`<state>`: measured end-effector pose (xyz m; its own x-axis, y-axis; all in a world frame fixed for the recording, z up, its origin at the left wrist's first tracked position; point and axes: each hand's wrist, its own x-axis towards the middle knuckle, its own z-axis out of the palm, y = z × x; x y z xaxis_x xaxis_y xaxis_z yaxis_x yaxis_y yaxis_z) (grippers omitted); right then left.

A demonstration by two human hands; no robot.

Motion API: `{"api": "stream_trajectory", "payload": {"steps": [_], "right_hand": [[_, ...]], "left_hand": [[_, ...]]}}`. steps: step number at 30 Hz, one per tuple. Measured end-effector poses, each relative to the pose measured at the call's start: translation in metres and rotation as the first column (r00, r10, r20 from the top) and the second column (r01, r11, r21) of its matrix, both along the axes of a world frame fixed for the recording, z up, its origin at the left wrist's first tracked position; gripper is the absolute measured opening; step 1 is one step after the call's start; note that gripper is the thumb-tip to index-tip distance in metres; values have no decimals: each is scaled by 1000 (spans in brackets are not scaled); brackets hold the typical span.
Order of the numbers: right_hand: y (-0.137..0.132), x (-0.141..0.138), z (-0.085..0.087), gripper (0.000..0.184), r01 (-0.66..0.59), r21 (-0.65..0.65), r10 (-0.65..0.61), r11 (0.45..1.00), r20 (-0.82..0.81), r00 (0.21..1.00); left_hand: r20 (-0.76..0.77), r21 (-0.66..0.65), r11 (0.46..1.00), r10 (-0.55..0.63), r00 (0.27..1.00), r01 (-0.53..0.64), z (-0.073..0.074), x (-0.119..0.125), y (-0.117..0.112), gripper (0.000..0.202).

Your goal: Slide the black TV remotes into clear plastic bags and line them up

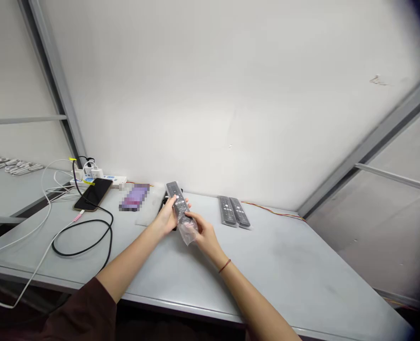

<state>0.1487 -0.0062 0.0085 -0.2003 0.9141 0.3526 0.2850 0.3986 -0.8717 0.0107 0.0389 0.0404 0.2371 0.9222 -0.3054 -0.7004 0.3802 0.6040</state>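
Both my hands hold one dark remote control (177, 198) above the grey table (284, 265). My left hand (167, 217) grips its middle from the left side. My right hand (202, 233) is closed round the near end, where a clear plastic sleeve (187, 231) covers the remote. The far end of the remote sticks out bare, pointing away toward the wall.
Two more bagged remotes (234, 211) lie side by side to the right. A phone (93, 194) on a black cable (84, 237), a power strip with chargers (95, 176) and a blurred purple item (134, 197) sit at the left. A white wall stands close behind.
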Motion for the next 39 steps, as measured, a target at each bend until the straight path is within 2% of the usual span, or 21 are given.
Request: {"api": "stream_trajectory", "payload": {"steps": [4,7,10,13,16,19,23,26,29,32,36,39], "right_hand": [[2,3,1,29,14,11,-13,1000,-45,999],[3,8,3,27,12,-12,-12,1000,-38,999],[1,15,13,25,-132,-107,132,985,-8,991],[-3,21,25,29,-325,-202,331,924,-3,943],[-6,22,31,35,-388,-252,403,886,8,915],[-8,18,28,41,-406,-287,433,868,33,901],[-7,15,22,43,-372,-296,417,880,104,903],[-6,15,20,37,-361,-228,400,904,152,904],[-6,14,19,28,-356,-162,384,920,210,899],[-5,13,17,24,-313,-177,348,933,228,909],[-2,12,12,26,-277,-216,312,936,152,938],[1,11,9,39,-235,-345,255,909,14,967]], "left_hand": [[18,66,995,68,998,-69,2,-8,7,18],[44,64,996,56,997,-59,1,-15,12,17],[34,67,998,15,999,-17,0,-19,14,20],[1,139,990,-24,1000,24,0,-21,13,25],[-31,184,978,-90,995,94,2,-20,7,32],[-49,194,969,-148,988,154,6,-18,2,37],[-46,212,959,-183,982,189,10,-18,-3,39],[-61,220,952,-205,977,214,11,-18,-5,40],[-126,219,949,-204,971,228,10,-16,-7,40],[-210,223,946,-188,959,234,8,-12,-8,43],[-285,273,923,-190,939,270,2,-8,-10,49],[-332,311,899,-202,921,309,-5,-4,-9,52]]}}
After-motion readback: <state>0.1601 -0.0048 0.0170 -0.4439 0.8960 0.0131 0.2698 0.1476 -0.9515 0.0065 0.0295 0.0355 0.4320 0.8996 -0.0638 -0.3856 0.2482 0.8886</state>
